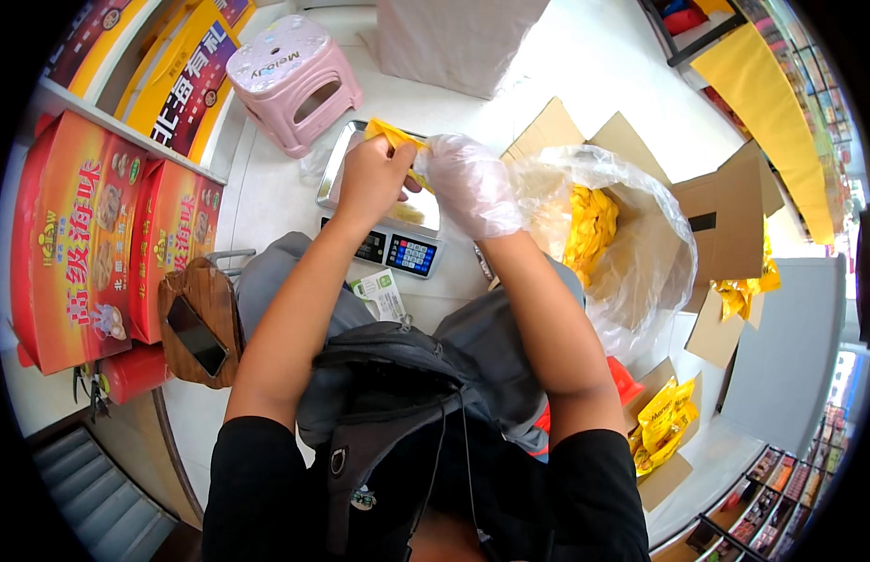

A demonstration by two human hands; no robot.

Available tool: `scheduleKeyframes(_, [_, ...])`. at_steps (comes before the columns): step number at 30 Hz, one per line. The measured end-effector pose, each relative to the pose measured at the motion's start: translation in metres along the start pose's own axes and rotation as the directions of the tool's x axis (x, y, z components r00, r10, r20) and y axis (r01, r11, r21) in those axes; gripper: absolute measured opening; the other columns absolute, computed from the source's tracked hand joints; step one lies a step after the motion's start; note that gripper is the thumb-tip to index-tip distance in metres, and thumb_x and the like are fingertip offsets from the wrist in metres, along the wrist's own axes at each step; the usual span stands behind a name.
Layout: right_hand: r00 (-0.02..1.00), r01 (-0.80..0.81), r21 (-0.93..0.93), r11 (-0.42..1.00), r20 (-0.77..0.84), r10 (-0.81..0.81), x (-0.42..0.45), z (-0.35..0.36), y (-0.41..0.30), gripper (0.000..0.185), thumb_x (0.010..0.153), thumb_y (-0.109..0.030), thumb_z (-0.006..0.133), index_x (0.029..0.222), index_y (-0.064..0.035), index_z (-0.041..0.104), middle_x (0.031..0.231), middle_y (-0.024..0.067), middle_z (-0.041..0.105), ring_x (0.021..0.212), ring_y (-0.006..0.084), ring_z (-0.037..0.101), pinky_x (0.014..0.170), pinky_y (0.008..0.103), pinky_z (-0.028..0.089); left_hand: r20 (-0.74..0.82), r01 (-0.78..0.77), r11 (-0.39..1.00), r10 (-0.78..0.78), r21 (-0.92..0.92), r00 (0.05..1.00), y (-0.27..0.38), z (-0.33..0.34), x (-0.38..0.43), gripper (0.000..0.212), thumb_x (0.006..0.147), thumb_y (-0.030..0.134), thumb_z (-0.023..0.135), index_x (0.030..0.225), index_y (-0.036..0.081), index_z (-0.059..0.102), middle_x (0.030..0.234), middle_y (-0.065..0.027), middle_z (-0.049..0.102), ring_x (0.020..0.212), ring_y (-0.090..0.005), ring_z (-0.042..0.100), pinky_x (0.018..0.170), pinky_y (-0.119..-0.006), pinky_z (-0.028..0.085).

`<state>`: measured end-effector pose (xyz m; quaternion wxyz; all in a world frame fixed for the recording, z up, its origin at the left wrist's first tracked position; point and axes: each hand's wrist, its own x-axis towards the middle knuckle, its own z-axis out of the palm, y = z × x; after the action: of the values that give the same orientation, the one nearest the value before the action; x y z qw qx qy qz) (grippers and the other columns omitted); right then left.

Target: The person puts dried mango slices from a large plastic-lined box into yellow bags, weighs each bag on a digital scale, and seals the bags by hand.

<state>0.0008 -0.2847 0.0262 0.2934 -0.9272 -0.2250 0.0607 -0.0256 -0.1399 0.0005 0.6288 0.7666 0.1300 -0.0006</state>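
My bare left hand [375, 175] and my right hand [473, 184], in a clear plastic glove, hold a yellow plastic pouch [391, 132] between them. They are above the steel pan of a digital scale [328, 175], whose keypad [411, 256] faces me. Something small and yellowish shows on the pan below my hands. To the right stands a cardboard box [621, 144] lined with a large clear plastic bag [659, 281]; yellow strips or pieces [591, 228] lie inside it. A green and white printed packet [380, 291] rests on the floor before the scale.
A pink plastic stool [287, 77] stands beyond the scale. At the left are red gift boxes [76, 239], a wooden stool [175, 281] with a phone [197, 335], and a fire extinguisher [136, 372]. At the right, an open carton [663, 485] holds yellow pouches [663, 425].
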Motion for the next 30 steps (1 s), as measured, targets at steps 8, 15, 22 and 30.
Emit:
scheduleKeyframes(8, [0.999,0.028,-0.23,0.973,0.035,-0.02,0.006,0.021,0.006,0.01,0.08,-0.013,0.063,0.077,-0.006,0.069,0.083,0.0176,0.068,0.08,0.0319,0.068,0.07,0.0394,0.055,0.058,-0.155,0.913,0.144,0.378,0.988,-0.035,0.011,0.009,0.042,0.094,0.03,0.051,0.069,0.001,0.07,0.062,-0.0116,0.068,0.061,-0.0241,0.068,0.065,-0.036,0.053])
scheduleKeyframes(15, [0.991,-0.081,-0.38,0.921,0.067,0.114,0.023,0.019,0.03,0.012,0.08,-0.018,0.064,0.08,-0.0102,0.073,0.087,0.0116,0.072,0.082,0.0277,0.072,0.066,0.0376,0.056,0.12,-0.108,0.925,0.069,0.363,0.99,-0.027,0.029,-0.007,0.039,0.089,0.03,0.052,0.07,0.0,0.069,0.058,-0.0126,0.066,0.054,-0.0212,0.066,0.055,-0.034,0.051])
scheduleKeyframes(22, [0.964,-0.222,-0.255,0.941,0.086,0.251,0.018,0.009,0.037,0.019,0.084,-0.017,0.06,0.093,-0.0103,0.075,0.099,0.0146,0.072,0.096,0.0286,0.07,0.079,0.0377,0.055,-0.229,0.152,0.982,-0.123,0.113,0.966,-0.03,-0.003,0.006,0.033,0.084,0.027,0.052,0.068,-0.001,0.06,0.056,-0.0129,0.063,0.045,-0.024,0.058,0.047,-0.035,0.047])
scheduleKeyframes(30, [0.962,-0.123,-0.343,0.931,0.191,0.197,0.012,0.02,0.015,0.02,0.085,-0.016,0.061,0.098,-0.0097,0.074,0.105,0.012,0.072,0.097,0.027,0.07,0.079,0.036,0.055,-0.223,-0.297,0.765,0.493,0.571,0.841,-0.021,0.011,-0.004,0.026,0.075,0.005,0.071,0.092,0.004,0.052,0.113,-0.0177,0.054,0.086,-0.0362,0.061,0.076,-0.044,0.049])
